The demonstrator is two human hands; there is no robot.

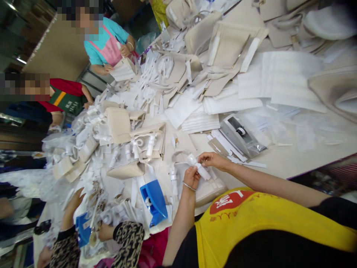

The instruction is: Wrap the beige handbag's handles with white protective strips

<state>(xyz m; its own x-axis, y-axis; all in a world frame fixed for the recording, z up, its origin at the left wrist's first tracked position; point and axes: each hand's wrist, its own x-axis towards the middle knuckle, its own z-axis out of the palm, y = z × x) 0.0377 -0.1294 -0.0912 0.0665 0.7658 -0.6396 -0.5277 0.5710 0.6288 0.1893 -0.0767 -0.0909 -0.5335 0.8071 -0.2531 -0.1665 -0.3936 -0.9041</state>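
Both the left hand (192,177) and right hand (212,160) pinch a white rolled strap (199,168).

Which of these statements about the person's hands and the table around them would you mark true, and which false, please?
1. The left hand and right hand both hold a white wrapped strap. True.
2. The person wears a bangle on the right wrist. False: the bangle is on the left wrist.
3. A grey tape dispenser sits on the table beyond the hands. True.
4. The co-worker in the pink apron has both hands away from any bag. False: that co-worker's hands are on a pale bag.
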